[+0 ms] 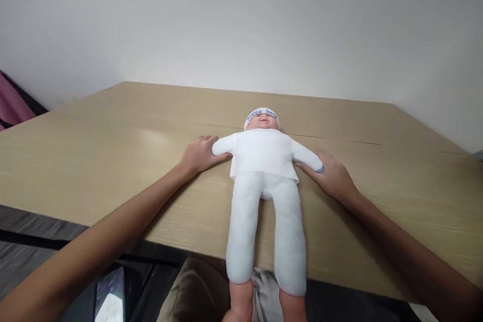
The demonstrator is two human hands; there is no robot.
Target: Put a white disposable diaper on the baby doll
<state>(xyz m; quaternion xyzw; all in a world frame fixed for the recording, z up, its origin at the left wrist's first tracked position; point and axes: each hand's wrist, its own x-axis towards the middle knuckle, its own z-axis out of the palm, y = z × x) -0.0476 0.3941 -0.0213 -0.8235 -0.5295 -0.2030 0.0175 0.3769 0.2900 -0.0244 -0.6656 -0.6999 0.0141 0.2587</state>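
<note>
A baby doll point(264, 156) in a white top, white trousers and a white cap with blue lettering lies on its back on the wooden table point(181, 115). Its head points to the far side, and its bare lower legs hang past the near edge. My left hand point(199, 153) grips the doll's sleeved arm on the left, the thumb lying along its underside. On the other side, my right hand point(334, 173) is closed around the doll's other arm near the cuff, which has a blue edge. The doll's hands are hidden in my grip.
A white wall point(241, 25) rises behind the table. Pink and black fabric point(17, 98) shows at the far left. Below the near edge are my lap in beige trousers point(196, 292) and a dark phone-like object point(109, 294) with a bright reflection. A thin seam runs across the tabletop.
</note>
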